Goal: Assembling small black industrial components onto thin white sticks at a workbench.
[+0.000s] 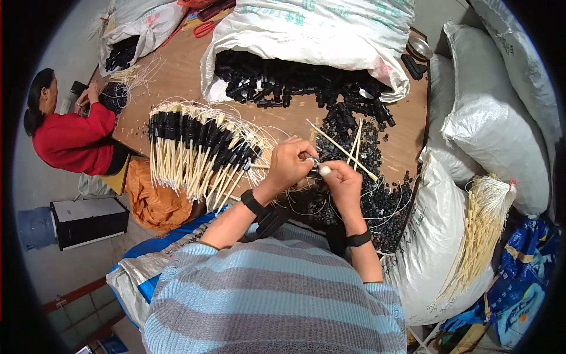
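My left hand (292, 160) and my right hand (343, 186) meet over the near part of the table, fingers closed in a pinch. Between the fingertips is a small dark piece (317, 160), mostly hidden. White covers the tip of my right thumb. Left of my hands lies a row of pale sticks (177, 164) with black tubular fittings (187, 128) and white strings at their far ends. Small black parts (377, 200) are heaped beneath and beside my right hand, with a few loose pale sticks (342, 150) on top.
A large white sack (312, 29) spills black tubular parts (283, 82) at the back. Full white sacks (489, 88) crowd the right, one bearing a bundle of sticks (480, 236). Red scissors (204, 29) lie far left. A person in red (73, 138) works at the left edge.
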`<state>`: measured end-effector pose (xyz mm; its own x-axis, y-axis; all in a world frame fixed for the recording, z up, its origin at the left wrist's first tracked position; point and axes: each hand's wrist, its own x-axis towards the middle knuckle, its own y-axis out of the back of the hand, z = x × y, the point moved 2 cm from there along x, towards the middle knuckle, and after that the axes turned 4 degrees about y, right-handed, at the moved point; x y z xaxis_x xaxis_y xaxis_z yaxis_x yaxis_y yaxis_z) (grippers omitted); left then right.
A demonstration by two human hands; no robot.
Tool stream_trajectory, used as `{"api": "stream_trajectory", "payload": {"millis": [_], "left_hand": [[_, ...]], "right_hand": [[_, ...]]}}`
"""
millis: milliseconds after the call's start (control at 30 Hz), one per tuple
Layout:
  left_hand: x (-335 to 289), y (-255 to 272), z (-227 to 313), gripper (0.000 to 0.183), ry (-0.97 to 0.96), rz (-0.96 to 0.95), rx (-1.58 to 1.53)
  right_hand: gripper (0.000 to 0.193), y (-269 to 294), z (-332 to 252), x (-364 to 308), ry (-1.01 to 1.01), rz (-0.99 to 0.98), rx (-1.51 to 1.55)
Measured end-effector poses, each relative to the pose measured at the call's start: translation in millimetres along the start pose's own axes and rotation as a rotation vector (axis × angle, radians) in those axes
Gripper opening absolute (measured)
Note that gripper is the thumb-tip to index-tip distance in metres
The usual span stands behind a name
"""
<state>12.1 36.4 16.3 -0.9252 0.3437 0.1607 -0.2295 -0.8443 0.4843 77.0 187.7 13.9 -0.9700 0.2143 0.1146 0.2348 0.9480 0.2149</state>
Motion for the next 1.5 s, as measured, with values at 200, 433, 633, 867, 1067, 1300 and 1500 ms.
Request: {"api": "stream_trajectory", "payload": {"millis": [200, 433, 633, 867, 1067, 1300, 1500], "left_hand": [[-3.7, 0.0, 15.7, 0.037, -0.166, -0.265, 0.039], [-9.1, 2.9, 7.6, 0.021, -0.182, -0.127, 0.229], [-19.0, 12.3, 20.4, 0.023, -0.307, -0.109, 0.481], [-29.9, 107.4, 11.5, 0.020, -0.292, 0.562, 0.686], [-36.2, 184.3, -30.8, 0.044, 0.076, 0.801, 1.083], [31.8, 69.0, -1.1, 0.038, -0.438, 0.334, 0.387], [99.4, -36.2, -29.0, 0.050, -0.238, -0.096, 0.373]], "right_hand": [[0.014, 17.7, -2.5, 1.7, -0.351, -0.131, 1.027], [0.028, 15.0, -17.7, -2.6, 0.280, -0.245, -0.481], [0.019, 0.6, -19.0, 5.7, -0.199, -0.222, -0.069], [0.025, 1.5, -23.1, 3.8, 0.156, 0.098, -0.109], [0.035, -11.4, -16.9, 2.6, 0.466, -0.191, -0.524], [0.031, 45.0, 16.7, 26.4, 0.136, 0.102, -0.985], [0.035, 30.6, 11.7, 27.7, -0.028, -0.066, -1.077]]}}
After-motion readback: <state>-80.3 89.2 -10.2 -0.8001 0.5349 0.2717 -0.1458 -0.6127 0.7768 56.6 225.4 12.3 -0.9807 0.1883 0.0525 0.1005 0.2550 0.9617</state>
